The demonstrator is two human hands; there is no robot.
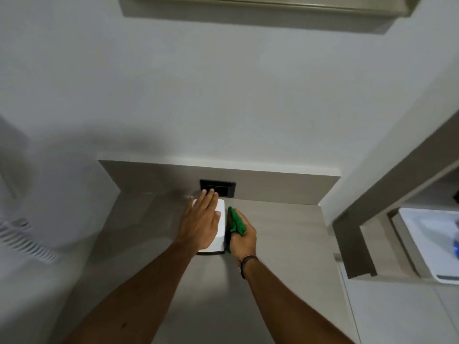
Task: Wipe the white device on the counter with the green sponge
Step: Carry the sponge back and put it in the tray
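The white device (220,227) is a flat white box lying on the beige counter (285,234), close to the back wall. My left hand (202,220) rests flat on top of it, fingers stretched out and together, covering most of its top. My right hand (242,240) grips the green sponge (236,220) and presses it against the device's right side. Only the device's right strip and near end show.
A black wall socket (223,188) sits in the low backsplash just behind the device. A white appliance (19,194) stands at the left. At the right, a beige shelf edge (355,249) juts out, with a white tray (432,244) beyond it.
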